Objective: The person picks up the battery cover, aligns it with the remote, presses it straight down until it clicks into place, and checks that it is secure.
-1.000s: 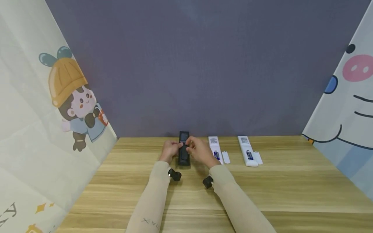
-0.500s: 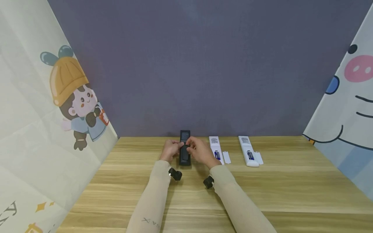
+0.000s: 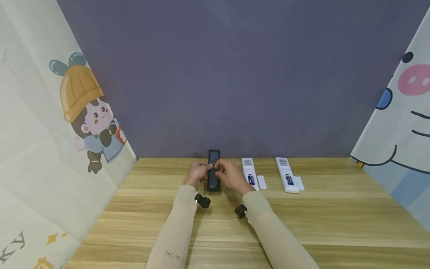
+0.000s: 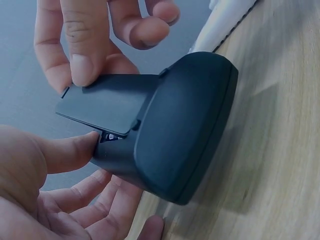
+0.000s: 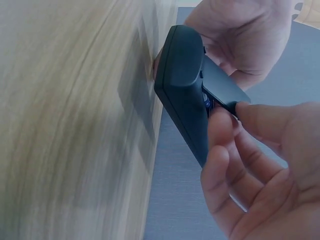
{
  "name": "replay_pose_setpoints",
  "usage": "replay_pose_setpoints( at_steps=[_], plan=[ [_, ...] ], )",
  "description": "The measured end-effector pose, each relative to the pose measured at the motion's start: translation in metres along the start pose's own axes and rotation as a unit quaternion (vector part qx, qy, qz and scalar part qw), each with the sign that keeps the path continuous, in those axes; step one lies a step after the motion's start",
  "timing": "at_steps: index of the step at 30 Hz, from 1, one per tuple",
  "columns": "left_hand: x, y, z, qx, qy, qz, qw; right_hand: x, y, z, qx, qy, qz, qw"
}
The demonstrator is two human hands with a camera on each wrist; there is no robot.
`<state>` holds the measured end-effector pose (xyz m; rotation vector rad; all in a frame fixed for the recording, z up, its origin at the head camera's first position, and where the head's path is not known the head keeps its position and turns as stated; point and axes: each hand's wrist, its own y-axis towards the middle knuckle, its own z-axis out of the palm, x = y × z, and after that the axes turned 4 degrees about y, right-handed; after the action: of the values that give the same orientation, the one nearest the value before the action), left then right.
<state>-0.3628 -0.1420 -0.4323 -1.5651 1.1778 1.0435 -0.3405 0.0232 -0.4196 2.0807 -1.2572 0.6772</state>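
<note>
A black remote control (image 3: 214, 183) lies back side up near the table's far edge. Its battery cover (image 4: 107, 102) is raised at one end, tilted over the compartment, and a sliver of a battery (image 4: 111, 136) shows beneath. My left hand (image 3: 196, 173) holds the remote from the left, thumb at the compartment's edge and fingers below. From the right, my right hand (image 3: 231, 175) pinches the cover's raised end between thumb and fingers, seen closely by the right wrist camera, where the cover (image 5: 222, 85) stands at an angle to the remote (image 5: 182, 65).
Right of my hands lies a white remote (image 3: 249, 170) with batteries in its open compartment and a loose white cover (image 3: 262, 182) beside it. Farther right is another white remote (image 3: 285, 173), its cover (image 3: 298, 182) next to it. A dark panel (image 3: 235, 82) rises behind the table.
The battery cover looks more raised and tilted than one second ago. Both hands keep nearly the same places at the black remote; the view has shifted slightly.
</note>
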Motion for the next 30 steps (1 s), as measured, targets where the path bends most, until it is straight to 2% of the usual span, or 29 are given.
replay_pose_setpoints(
  at_steps=[8,30],
  plan=[
    [0.001,0.001,0.001,-0.002,0.004,0.005,1.0000,-0.001,0.000,0.002,-0.003,-0.008,-0.002,1.0000],
    [-0.002,0.000,0.002,0.002,0.008,-0.005,1.0000,-0.005,0.000,0.010,-0.055,-0.103,-0.017,0.9930]
  ],
)
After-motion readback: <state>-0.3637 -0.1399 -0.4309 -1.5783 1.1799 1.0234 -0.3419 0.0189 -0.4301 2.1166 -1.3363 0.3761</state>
